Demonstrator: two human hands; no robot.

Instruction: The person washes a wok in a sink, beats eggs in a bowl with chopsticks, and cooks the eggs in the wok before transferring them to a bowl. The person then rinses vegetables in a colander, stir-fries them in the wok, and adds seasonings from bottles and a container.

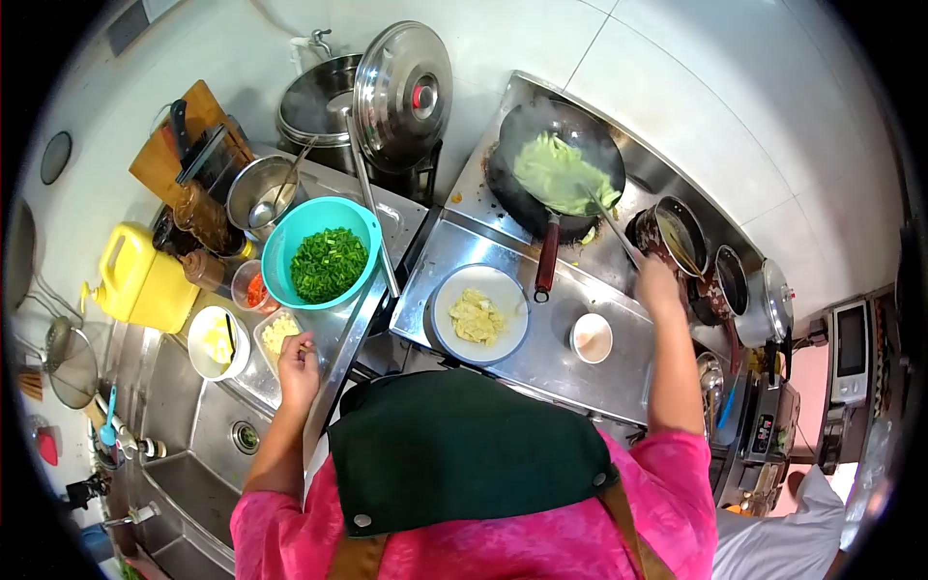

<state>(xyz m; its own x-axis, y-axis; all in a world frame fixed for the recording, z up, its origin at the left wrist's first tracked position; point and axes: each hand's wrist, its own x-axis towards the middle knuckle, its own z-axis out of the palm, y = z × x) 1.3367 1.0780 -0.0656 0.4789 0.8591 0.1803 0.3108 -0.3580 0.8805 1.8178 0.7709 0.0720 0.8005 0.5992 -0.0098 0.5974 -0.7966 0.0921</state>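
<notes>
My right hand [657,284] is wrapped round the handle of a metal spatula [611,218], whose far end is in the black wok [499,184]. Light green sliced vegetables [561,172] lie in the wok under steam, and its wooden handle [548,256] points toward me. My left hand [299,365] is closed with curled fingers beside a small clear tub of chopped garlic [279,331]; whether it holds anything is hidden. Just beyond stands a turquoise bowl [370,227] of chopped greens [329,264]. Cooked egg [476,316] sits in a white plate [447,340] in front of me.
A white cup [592,338] stands right of the plate. Dark saucepans [672,217] line the right side. At the back, a large pot [314,101] has its lid [403,97] propped upright. A yellow jug [150,278], a white bowl [205,362] and the sink [198,435] are left.
</notes>
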